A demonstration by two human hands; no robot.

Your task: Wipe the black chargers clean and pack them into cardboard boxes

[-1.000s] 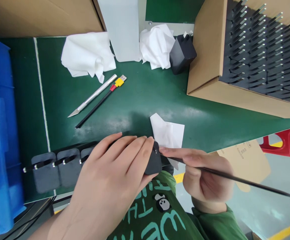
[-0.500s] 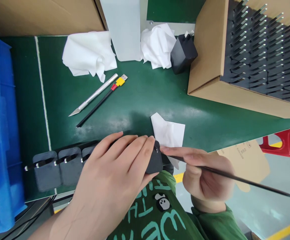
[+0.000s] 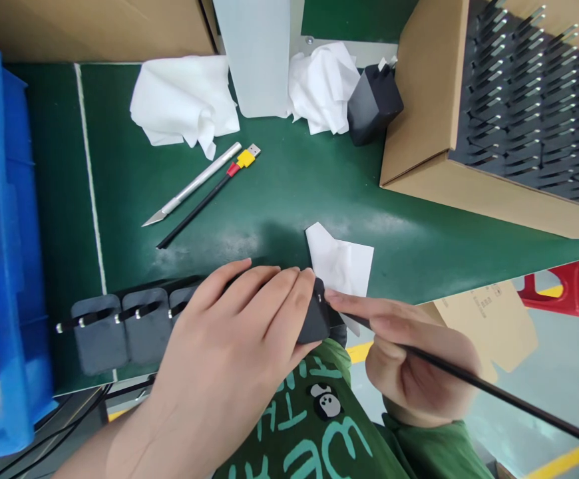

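Note:
My left hand [image 3: 249, 332] lies over a row of black power adapters, its fingers together and wrapped over the right end of the row. The end adapter [image 3: 315, 318] shows beside my index finger and is held in that hand. Left of the hand, more adapters [image 3: 100, 339] stand with metal plug prongs up. My right hand [image 3: 419, 352] is closed around a thin black rod [image 3: 489, 384]. Its fingertips and the rod's near end are at the right side of the end adapter; whether the rod touches it I cannot tell. A white cloth [image 3: 342, 266] lies just behind.
A craft knife [image 3: 192, 185] and a short USB cable [image 3: 204, 203] lie mid-table. Beyond are white cloths [image 3: 184, 100] and a lone adapter [image 3: 373, 106]. A cardboard box [image 3: 422, 100] of adapters stands right, a blue bin [image 3: 17, 266] left, a red stool [image 3: 576, 287] beyond the edge.
The rod's far end has swung towards the camera and now runs out of the frame at the right. My left hand keeps its hold; the whole view has shifted slightly.

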